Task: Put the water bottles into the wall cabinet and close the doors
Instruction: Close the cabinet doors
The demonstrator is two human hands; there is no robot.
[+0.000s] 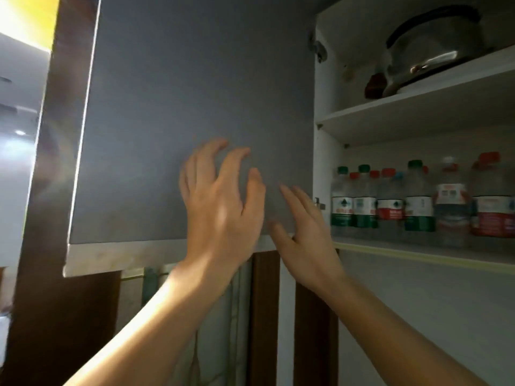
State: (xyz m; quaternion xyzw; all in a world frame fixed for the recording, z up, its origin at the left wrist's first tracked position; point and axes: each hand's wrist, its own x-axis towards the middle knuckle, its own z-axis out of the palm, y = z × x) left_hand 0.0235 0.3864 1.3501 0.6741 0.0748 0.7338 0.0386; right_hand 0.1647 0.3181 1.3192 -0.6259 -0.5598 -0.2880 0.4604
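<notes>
Bottles shelved — closing the door now

The grey cabinet door point(195, 115) stands open ahead of both grips; water bottles point(418, 201) line the lower shelf right of them. My left hand point(220, 204) is spread wide, holding nothing, my right hand point(303, 232) flat-fingered near the door's lower corner — I'd push evenly, fingers clear of the hinge.

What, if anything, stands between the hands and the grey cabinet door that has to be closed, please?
Nothing visible does. The left hand and the right hand are both empty and right in front of the grey door, near its lower edge. The water bottles stand back on the lower shelf, behind its front edge.
</notes>
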